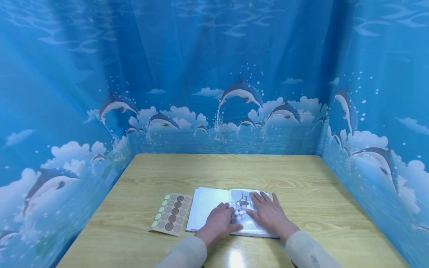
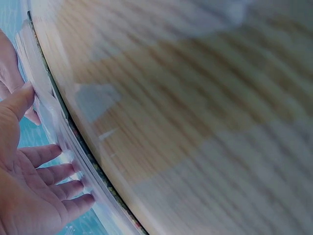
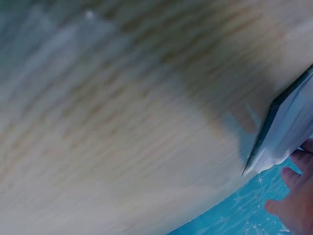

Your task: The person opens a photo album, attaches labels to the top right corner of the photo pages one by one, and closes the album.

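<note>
An open book (image 1: 209,203) lies flat on the table, its left page white and its right page printed with a grey picture. My left hand (image 1: 219,222) rests over the inner part of the book near the fold, fingers extended. On the right page lies my right hand (image 1: 268,212), fingers spread, touching the picture. In the left wrist view the left hand (image 2: 36,191) has its fingertips against the pages, with a dark cover edge beneath. Part of the right hand (image 3: 296,196) shows beside the book (image 3: 286,122) in the right wrist view.
Left of the book lies a sheet of round stickers (image 1: 172,212), with pale green, grey and dark brown circles. The wood-grain table (image 1: 221,169) is bordered by blue curtains (image 1: 187,67) printed with dolphins and clouds.
</note>
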The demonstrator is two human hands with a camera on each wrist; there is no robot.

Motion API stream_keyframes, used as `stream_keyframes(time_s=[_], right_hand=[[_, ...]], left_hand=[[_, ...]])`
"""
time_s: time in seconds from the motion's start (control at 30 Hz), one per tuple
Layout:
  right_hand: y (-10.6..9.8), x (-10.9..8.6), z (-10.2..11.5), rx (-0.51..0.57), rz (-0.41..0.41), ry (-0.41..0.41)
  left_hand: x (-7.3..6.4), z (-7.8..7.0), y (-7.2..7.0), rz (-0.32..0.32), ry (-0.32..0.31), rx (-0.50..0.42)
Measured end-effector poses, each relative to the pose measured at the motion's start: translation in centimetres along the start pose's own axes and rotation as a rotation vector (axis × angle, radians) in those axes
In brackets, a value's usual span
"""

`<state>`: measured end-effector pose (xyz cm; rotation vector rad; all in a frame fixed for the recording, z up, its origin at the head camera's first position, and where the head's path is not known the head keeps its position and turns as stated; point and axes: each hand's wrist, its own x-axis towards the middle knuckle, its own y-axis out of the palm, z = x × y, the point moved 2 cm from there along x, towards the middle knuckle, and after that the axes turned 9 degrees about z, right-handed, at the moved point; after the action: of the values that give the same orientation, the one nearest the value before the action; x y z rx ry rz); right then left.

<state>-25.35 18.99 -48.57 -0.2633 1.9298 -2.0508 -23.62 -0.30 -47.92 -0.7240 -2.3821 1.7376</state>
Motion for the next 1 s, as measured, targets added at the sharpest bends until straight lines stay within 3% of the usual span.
stream_keyframes(time_s=[0.4, 1.0], right_hand=[[0.5, 0.6, -0.6, 0.001, -0.026, 0.004], [0.5, 1.1, -0.3, 0.004, 0.004, 0.020]], left_hand=[[-0.1, 0.1, -0.2, 0.007, -0.005, -0.025], [0.1, 0.2, 0.2, -0.010, -0.001, -0.021]])
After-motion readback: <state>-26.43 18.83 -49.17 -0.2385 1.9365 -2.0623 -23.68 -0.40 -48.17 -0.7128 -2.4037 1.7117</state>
